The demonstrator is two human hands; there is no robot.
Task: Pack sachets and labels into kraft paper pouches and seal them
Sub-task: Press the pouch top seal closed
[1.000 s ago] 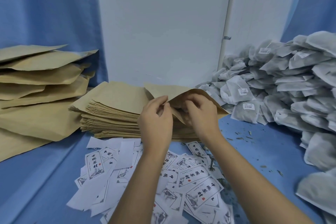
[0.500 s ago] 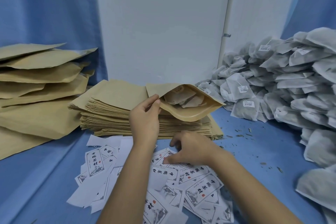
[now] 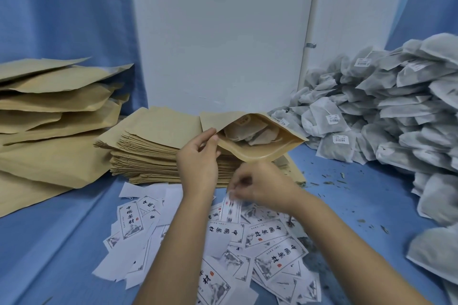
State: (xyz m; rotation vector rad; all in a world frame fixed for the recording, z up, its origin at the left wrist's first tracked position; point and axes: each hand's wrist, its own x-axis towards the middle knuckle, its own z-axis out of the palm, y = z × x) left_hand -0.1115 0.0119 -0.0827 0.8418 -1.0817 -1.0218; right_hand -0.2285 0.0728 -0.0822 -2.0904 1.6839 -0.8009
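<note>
An open kraft pouch [image 3: 262, 150] gapes toward me above the stack of flat pouches, with several sachets [image 3: 250, 132] visible inside it. My left hand [image 3: 198, 163] pinches the pouch's left mouth corner and keeps it lifted. Just below, my right hand [image 3: 260, 186] pinches a white printed label [image 3: 231, 209] by its top edge, raised slightly off the heap of loose labels [image 3: 270, 252] spread on the blue surface.
A stack of flat kraft pouches [image 3: 153, 146] lies behind my hands. Filled pouches [image 3: 49, 106] are piled at the left. A big heap of grey sachets [image 3: 386, 116] fills the right side. Herb crumbs dot the blue table [image 3: 352, 195]. A white wall stands behind.
My right hand left the pouch mouth, dropped to the label heap and now lifts one label. The pouch has opened wider, and my left hand keeps holding it.
</note>
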